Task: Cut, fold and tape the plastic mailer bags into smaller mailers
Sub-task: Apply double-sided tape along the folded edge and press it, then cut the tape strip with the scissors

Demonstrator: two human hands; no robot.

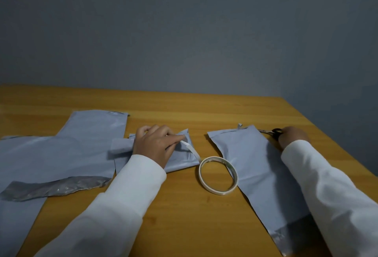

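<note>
Bench (184, 111), wooden, fills the lower half of your view, with a grey wall (184, 31) behind it.

Largest items: flat grey mailer bags (61, 148) overlapping at your far left, one reaching toward the wall, another running off the left edge. A dark silvery strip (53, 188) lies across their near side.

Long mailer piece (259, 172) sits on the right side of the bench, angled from centre-back toward the near right corner, its near end showing a dark shiny lining. Your right sleeve (327, 195) crosses over its right edge.

Small folded mailer (180, 154) lies at centre, between the left stack and the long piece, partly under your left hand (155, 144). That hand rests on it with fingers curled, thumb and forefinger pinching the free end of a white tape strip (191, 148) that runs down to the tape roll (218, 175). The roll lies flat on the bench just right of the folded mailer, its right rim overlapping the long piece.

Right hand (292, 137) is at the far corner of the long piece, fingers curled around the dark handles of the scissors (273, 132); the blades point left toward the mailer's top edge. You cannot tell whether the blades touch the plastic.
</note>
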